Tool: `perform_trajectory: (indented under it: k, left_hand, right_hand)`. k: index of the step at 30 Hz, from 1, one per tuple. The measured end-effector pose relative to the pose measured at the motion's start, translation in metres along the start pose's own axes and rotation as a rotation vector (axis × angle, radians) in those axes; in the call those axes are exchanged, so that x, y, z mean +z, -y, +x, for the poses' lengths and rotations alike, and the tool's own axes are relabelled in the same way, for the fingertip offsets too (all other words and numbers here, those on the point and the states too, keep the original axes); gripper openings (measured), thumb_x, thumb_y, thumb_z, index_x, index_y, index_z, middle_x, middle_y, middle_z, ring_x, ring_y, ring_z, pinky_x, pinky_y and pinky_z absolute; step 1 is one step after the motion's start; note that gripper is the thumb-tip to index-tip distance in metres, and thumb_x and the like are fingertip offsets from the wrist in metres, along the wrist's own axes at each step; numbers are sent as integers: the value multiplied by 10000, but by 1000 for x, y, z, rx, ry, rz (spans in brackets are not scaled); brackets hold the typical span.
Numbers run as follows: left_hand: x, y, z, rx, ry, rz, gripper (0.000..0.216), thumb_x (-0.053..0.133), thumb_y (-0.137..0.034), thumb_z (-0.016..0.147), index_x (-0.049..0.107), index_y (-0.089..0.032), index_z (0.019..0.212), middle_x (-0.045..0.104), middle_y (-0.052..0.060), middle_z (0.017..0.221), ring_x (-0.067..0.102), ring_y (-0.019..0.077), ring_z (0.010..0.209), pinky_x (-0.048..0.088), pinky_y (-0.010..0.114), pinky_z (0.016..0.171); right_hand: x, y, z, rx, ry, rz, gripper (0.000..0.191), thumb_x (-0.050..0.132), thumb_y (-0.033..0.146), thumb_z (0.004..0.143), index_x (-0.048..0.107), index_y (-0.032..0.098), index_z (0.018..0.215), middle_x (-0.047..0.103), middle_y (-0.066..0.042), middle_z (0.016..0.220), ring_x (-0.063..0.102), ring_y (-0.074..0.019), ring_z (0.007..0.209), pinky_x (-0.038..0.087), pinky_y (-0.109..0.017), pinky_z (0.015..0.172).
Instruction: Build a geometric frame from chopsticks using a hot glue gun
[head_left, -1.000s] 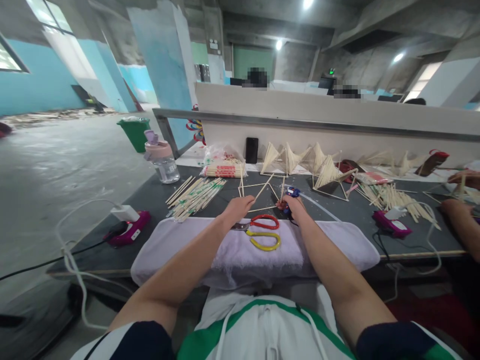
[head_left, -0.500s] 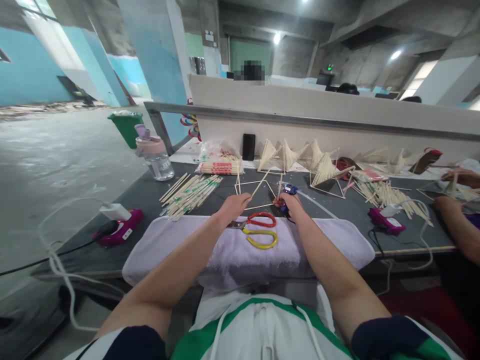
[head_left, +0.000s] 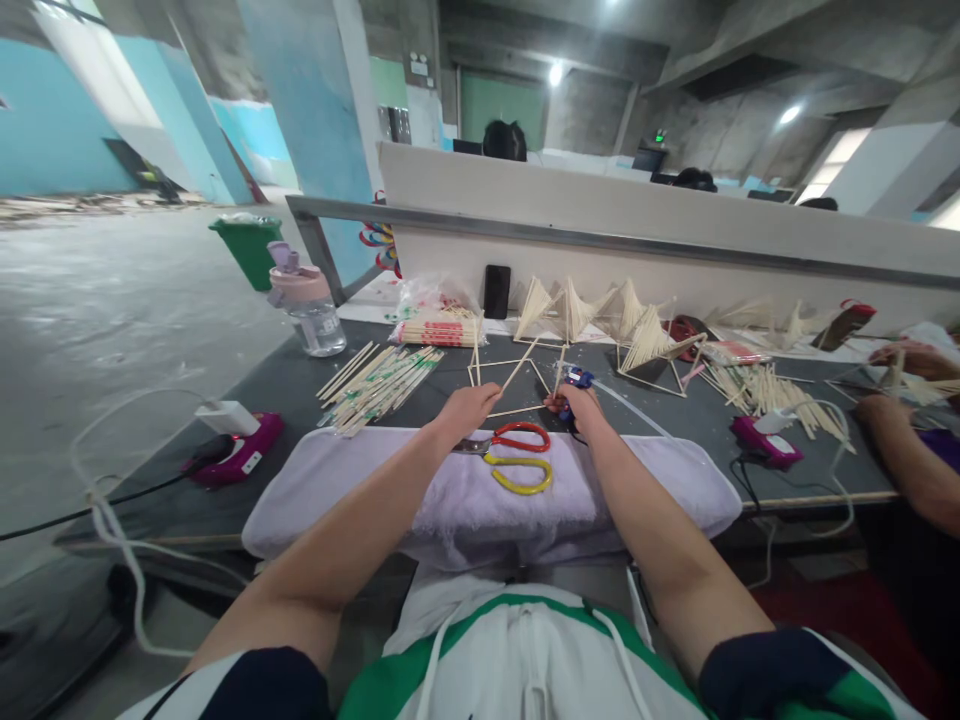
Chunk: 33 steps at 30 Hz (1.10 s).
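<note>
My left hand (head_left: 471,412) is closed in a pinch on a thin wooden stick (head_left: 519,367), which slants up to the right. My right hand (head_left: 576,402) is closed around a blue glue gun (head_left: 577,377); a long pale glue stick (head_left: 630,408) trails from its back. The right fingertips are at an upright stick at the right corner of a stick frame (head_left: 517,411). This frame lies between my hands, with sticks standing up from its corners. Scissors (head_left: 523,475) with one red and one yellow handle lie on a lilac towel (head_left: 330,500) just below my hands.
Loose sticks (head_left: 382,388) and a water bottle (head_left: 311,310) are on the left. Fan-shaped stick models (head_left: 574,310) and a phone (head_left: 496,292) stand along the back panel. Purple power strips (head_left: 238,450) with cables sit at both sides. A co-worker's arm (head_left: 911,455) is at the right.
The view has shifted very slightly. Both my hands stay in the same place, with the stick and glue gun held as before.
</note>
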<state>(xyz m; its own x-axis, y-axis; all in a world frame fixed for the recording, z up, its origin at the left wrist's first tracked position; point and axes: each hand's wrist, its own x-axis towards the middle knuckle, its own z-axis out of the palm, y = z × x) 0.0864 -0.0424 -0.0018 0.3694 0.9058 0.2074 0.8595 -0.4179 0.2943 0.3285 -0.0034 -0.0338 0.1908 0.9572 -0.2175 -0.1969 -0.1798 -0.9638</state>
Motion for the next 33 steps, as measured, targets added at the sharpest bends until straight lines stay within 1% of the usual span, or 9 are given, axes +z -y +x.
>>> perform_trajectory:
  k: [9, 16, 19, 23, 28, 33]
  left_hand:
    - [-1, 0, -1, 15, -7, -4, 336, 348, -364, 1017, 658, -240, 1056, 746, 53, 1018, 688, 211, 929, 405, 270, 727]
    - [0, 0, 0, 14, -1, -21, 335, 361, -373, 1013, 669, -246, 1045, 743, 31, 948, 672, 183, 844, 394, 258, 699]
    - [1, 1, 0, 13, -12, -28, 342, 357, -374, 1012, 669, -244, 1061, 740, 32, 947, 669, 181, 848, 394, 255, 706]
    - [0, 0, -2, 7, -24, -35, 340, 364, -367, 1011, 676, -233, 1037, 740, 35, 964, 669, 185, 861, 381, 258, 701]
    - [-2, -1, -3, 9, -7, -21, 350, 352, -367, 1018, 671, -223, 1028, 740, 38, 943, 666, 184, 839, 370, 261, 680]
    - [-3, -1, -3, 26, 2, -23, 354, 341, -376, 1023, 663, -231, 1025, 740, 32, 940, 665, 179, 837, 366, 258, 677]
  right_hand:
    - [-2, -4, 4, -12, -3, 8, 60, 612, 105, 618, 595, 161, 604, 707, -66, 610, 702, -168, 560, 584, -227, 542]
    - [-3, -4, 5, -13, 6, 4, 42, 607, 109, 619, 607, 147, 604, 704, -73, 598, 698, -166, 550, 575, -219, 521]
    - [-2, -4, 4, -15, 9, 10, 54, 608, 102, 618, 596, 150, 599, 693, -64, 572, 688, -156, 534, 572, -208, 514]
    - [-1, -3, 3, -13, 9, 21, 59, 614, 98, 628, 594, 152, 610, 695, -70, 570, 694, -164, 539, 578, -214, 520]
    - [-1, -4, 3, -9, 6, 23, 62, 624, 95, 635, 601, 150, 619, 697, -74, 576, 695, -170, 538, 569, -216, 508]
    - [-1, -6, 5, -7, 12, 11, 60, 620, 103, 639, 604, 156, 615, 700, -66, 584, 697, -164, 541, 576, -213, 530]
